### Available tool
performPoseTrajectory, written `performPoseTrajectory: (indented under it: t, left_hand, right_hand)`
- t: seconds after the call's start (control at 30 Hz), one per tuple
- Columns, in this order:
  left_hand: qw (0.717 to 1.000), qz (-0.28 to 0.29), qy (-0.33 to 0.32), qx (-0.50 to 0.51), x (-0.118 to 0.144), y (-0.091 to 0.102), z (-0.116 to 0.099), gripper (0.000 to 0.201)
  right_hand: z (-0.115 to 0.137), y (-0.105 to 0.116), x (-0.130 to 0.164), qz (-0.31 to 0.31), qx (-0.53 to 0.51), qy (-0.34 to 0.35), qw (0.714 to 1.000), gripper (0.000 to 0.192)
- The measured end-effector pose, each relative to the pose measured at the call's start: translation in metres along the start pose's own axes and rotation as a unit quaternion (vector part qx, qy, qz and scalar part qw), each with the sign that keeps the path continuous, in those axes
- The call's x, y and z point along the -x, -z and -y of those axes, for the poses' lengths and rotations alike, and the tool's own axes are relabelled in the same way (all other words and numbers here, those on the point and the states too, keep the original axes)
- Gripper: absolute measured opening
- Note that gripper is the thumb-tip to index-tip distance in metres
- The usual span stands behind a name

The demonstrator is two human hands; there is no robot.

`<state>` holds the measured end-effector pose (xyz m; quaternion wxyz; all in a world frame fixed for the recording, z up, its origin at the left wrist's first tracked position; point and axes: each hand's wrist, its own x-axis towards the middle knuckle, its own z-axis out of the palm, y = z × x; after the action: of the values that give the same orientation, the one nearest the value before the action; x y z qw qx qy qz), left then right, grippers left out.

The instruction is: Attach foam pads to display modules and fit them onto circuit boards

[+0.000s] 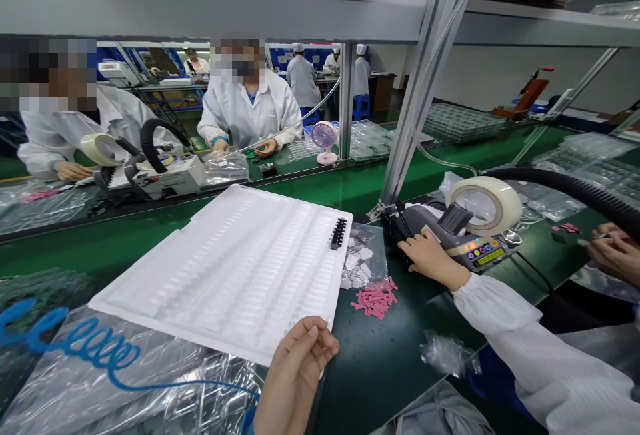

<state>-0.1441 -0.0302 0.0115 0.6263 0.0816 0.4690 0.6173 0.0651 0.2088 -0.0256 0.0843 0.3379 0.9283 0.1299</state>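
White blister tray, held at near edge

White tray (pixel 235 268) lay at centre frame, tilted over crinkled plastic bags (pixel 125 382) on the green surface (pixel 380 362). Left hand (pixel 300 355), bottom centre, pinched its near edge. Right hand (pixel 425 255), centre right, rested fingers curled against a tape dispenser (pixel 465 228). Black parts (pixel 339 233) filled one tray corner; pink strips (pixel 376 298) lay beside it.

The white moulded plastic tray (pixel 230 268) looks matt and ribbed. Under it, the clear plastic bags (pixel 125 388) are glossy and crinkled. The dark green bench top (pixel 380 355) is smooth with a slight sheen. The cream tape roll (pixel 487 203) on the right shines softly.
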Motion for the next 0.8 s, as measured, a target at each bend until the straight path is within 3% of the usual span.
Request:
performPoseTrajectory:
  t: [0.17, 0.27, 0.33, 0.47, 0.63, 0.8]
  left_hand:
    - [1.000, 0.004, 0.000, -0.001, 0.000, 0.001, 0.000, 0.015]
    - [1.000, -0.009, -0.011, 0.014, 0.000, -0.001, -0.002, 0.015]
    - [1.000, -0.010, -0.023, 0.018, -0.003, -0.002, -0.003, 0.014]
    - [0.999, 0.003, -0.041, 0.026, -0.018, 0.000, -0.003, 0.011]
    - [0.999, -0.013, -0.035, 0.037, -0.036, 0.012, 0.012, 0.018]
    - [0.996, -0.050, -0.042, 0.052, -0.032, 0.019, 0.035, 0.032]
  right_hand:
    - [-0.004, 0.003, 0.001, -0.018, -0.053, 0.014, 0.998, 0.042]
    - [-0.001, 0.016, 0.000, -0.052, -0.107, 0.015, 0.993, 0.032]
    - [0.008, 0.030, -0.005, -0.081, -0.151, 0.021, 0.985, 0.020]
    - [0.046, 0.051, -0.030, -0.120, -0.223, 0.045, 0.966, 0.019]
    - [0.092, 0.043, -0.071, -0.138, -0.249, 0.037, 0.958, 0.011]
    - [0.109, 0.027, -0.073, -0.187, -0.282, 0.052, 0.939, 0.018]
